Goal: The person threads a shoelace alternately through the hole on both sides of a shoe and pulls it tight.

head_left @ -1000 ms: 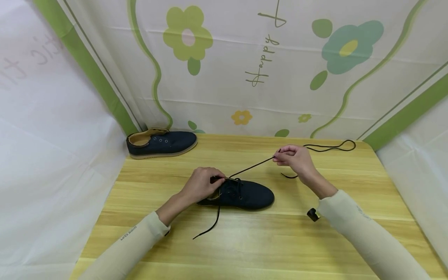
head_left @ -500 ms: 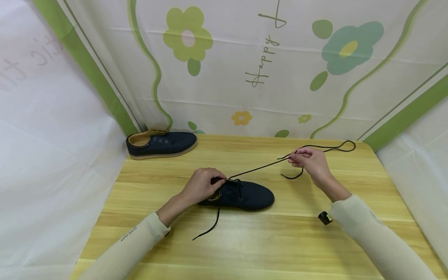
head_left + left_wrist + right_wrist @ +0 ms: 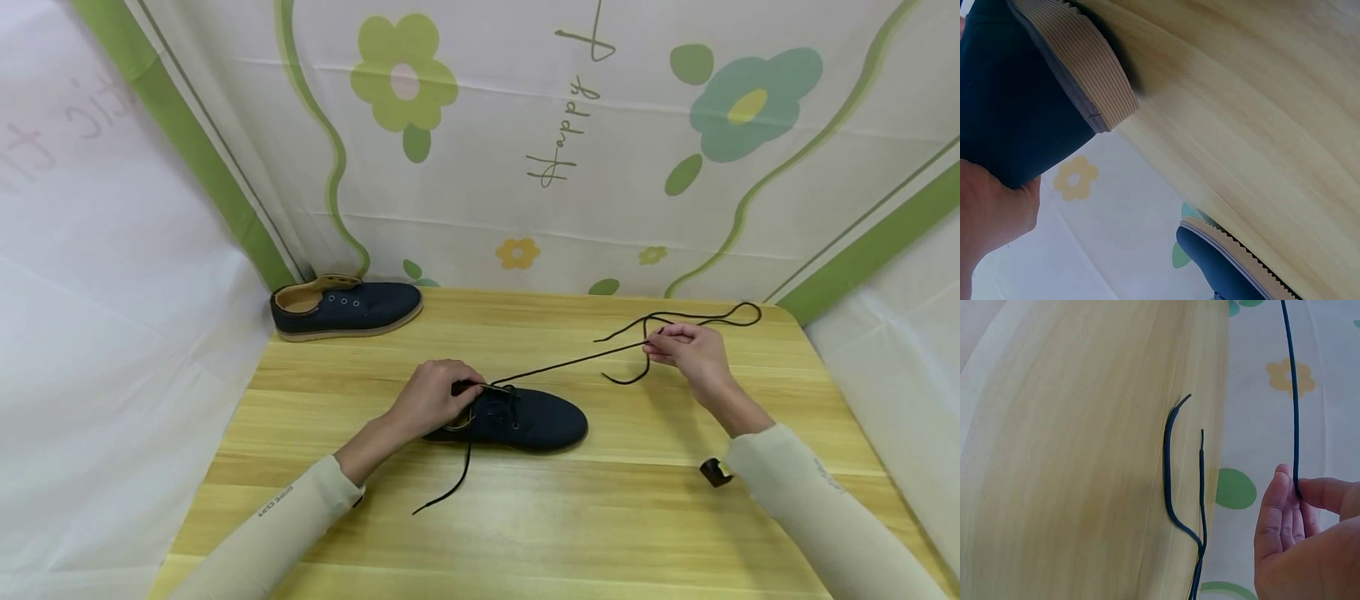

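Note:
A dark navy shoe [image 3: 551, 421] lies near the middle of the table, its toe toward the right. My left hand [image 3: 435, 393] grips the upper edge of its opening between thumb and fingers. In the left wrist view, the shoe's heel [image 3: 1019, 94] appears close up with its ribbed tan sole. A black shoelace [image 3: 566, 362] runs taut from the eyelets up to my right hand [image 3: 693, 357], which pinches it between thumb and fingers. The right wrist view shows this shoelace [image 3: 1295, 419] stretched above the table. The other lace end [image 3: 450, 490] hangs down the near side onto the table.
At the back left stands a second navy shoe [image 3: 375, 308], with no lace in its visible eyelets. A loose black lace [image 3: 738, 317] lies looped at the back right, partly behind my right hand. Printed white curtains [image 3: 480, 200] border the wooden table [image 3: 570, 525].
My right hand has moved to the right with the lace, drawing a longer length out of the shoe. The left hand and the shoe have stayed in place.

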Demonstrator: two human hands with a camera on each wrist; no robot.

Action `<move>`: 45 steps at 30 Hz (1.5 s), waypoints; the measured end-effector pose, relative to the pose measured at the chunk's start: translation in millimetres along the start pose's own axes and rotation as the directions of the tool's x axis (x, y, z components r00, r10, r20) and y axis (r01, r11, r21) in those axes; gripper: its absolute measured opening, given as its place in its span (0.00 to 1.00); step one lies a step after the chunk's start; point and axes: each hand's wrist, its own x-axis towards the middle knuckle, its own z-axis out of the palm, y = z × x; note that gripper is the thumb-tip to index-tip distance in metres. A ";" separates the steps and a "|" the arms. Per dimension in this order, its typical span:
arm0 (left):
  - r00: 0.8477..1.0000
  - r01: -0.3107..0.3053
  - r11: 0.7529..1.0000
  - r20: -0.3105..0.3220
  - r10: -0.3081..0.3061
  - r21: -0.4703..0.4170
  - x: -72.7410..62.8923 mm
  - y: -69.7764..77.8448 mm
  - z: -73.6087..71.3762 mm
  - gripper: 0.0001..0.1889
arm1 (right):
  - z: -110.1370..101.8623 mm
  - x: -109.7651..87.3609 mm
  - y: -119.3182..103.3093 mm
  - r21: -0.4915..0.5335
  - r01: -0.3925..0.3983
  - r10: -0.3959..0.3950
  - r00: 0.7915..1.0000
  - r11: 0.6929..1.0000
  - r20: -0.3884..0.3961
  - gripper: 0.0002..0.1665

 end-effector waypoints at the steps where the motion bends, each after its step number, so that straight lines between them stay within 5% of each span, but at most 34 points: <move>1: 1.000 -0.002 1.000 0.001 0.002 -0.001 -0.2 -0.1 0.0 0.04 | -1.6 0.5 1.3 -0.006 -0.002 0.002 1.000 1.000 -0.003 0.15; 19: 1.000 -0.020 1.000 0.006 0.020 -0.004 -0.8 -1.4 0.3 0.03 | -37.7 3.8 19.4 0.014 -0.060 0.061 0.994 0.998 -0.092 0.07; 32: 1.000 -0.026 1.000 0.010 0.026 -0.010 -1.9 -1.1 -0.6 0.03 | -58.5 0.1 29.6 -0.074 -0.121 0.105 0.977 0.990 -0.184 0.14; 36: 0.999 -0.032 0.999 0.008 0.033 -0.015 -1.7 -1.4 -0.2 0.04 | -56.9 -3.1 31.4 -0.139 -0.118 0.094 0.981 0.983 -0.170 0.16; 45: 1.000 -0.025 1.000 0.005 0.025 -0.011 -1.9 -3.2 0.8 0.04 | -42.8 -10.3 26.1 -0.006 -0.054 0.053 0.994 0.999 -0.091 0.04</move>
